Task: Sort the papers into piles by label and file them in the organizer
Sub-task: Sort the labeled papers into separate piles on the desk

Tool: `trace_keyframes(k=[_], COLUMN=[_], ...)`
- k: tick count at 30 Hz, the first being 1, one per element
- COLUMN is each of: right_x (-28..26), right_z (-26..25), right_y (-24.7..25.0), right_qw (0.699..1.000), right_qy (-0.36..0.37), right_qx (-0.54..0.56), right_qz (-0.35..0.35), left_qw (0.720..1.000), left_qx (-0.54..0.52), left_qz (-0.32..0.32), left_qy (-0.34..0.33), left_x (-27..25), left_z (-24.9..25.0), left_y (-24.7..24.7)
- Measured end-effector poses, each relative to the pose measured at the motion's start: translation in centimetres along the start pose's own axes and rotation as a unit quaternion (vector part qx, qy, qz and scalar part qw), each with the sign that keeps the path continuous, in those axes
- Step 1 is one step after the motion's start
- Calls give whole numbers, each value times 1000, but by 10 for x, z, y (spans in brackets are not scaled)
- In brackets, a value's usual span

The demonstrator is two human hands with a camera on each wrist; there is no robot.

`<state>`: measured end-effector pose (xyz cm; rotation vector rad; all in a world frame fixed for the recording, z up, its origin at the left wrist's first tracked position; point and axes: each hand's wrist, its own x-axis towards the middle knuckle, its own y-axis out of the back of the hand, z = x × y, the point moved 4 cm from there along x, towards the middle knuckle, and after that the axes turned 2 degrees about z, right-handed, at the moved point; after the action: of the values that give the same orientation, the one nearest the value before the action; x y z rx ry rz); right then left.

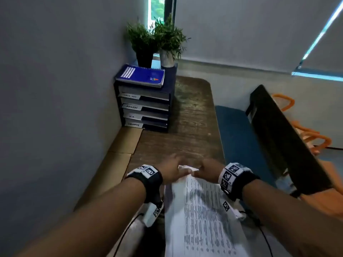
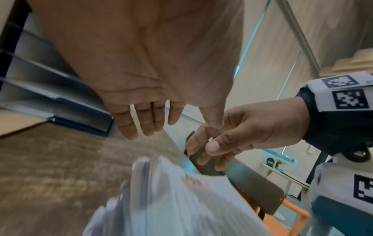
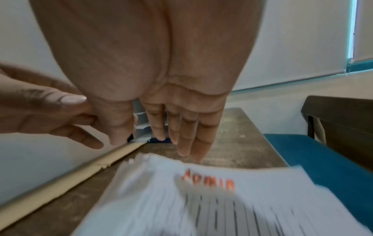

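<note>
A stack of printed papers (image 1: 204, 219) lies on the wooden desk (image 1: 193, 115) in front of me; its top sheet carries a red "ADMIN" label (image 3: 210, 180). Both hands hover at the stack's far edge, close together. My left hand (image 1: 171, 170) has straight fingers (image 2: 149, 121) above the papers (image 2: 181, 199) and holds nothing. The right hand (image 1: 207, 169) points its straight fingers (image 3: 181, 135) down just past the sheets (image 3: 201, 199). The dark blue organizer (image 1: 146, 112) stands at the desk's far left, its trays tagged with white labels, one reading ADMIN.
A blue notebook (image 1: 141, 76) and two potted plants (image 1: 144, 43) sit on top of the organizer. Cardboard (image 1: 118, 151) lines the wall on the desk's left side. A blue-seated chair (image 1: 239, 138) with a dark back (image 1: 278, 138) stands to the right.
</note>
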<state>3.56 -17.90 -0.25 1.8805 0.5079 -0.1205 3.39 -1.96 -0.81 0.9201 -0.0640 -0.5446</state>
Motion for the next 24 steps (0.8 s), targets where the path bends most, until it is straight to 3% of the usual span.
trace_keyframes(k=[4, 6, 9, 24], right_x=[16, 19, 22, 8], right_z=[32, 38, 47, 37], right_y=[-54, -68, -82, -108], right_qw=[999, 999, 997, 980], right_qy=[-27, -34, -10, -31], right_qx=[-35, -41, -58, -69], right_qz=[-12, -6, 58, 186], left_qw=[997, 997, 997, 990], left_qx=[61, 70, 66, 55], left_qz=[-23, -4, 46, 130], left_qy=[31, 35, 20, 26], left_x=[5, 9, 16, 2], left_z=[-32, -43, -54, -74], left_y=[-56, -72, -85, -120])
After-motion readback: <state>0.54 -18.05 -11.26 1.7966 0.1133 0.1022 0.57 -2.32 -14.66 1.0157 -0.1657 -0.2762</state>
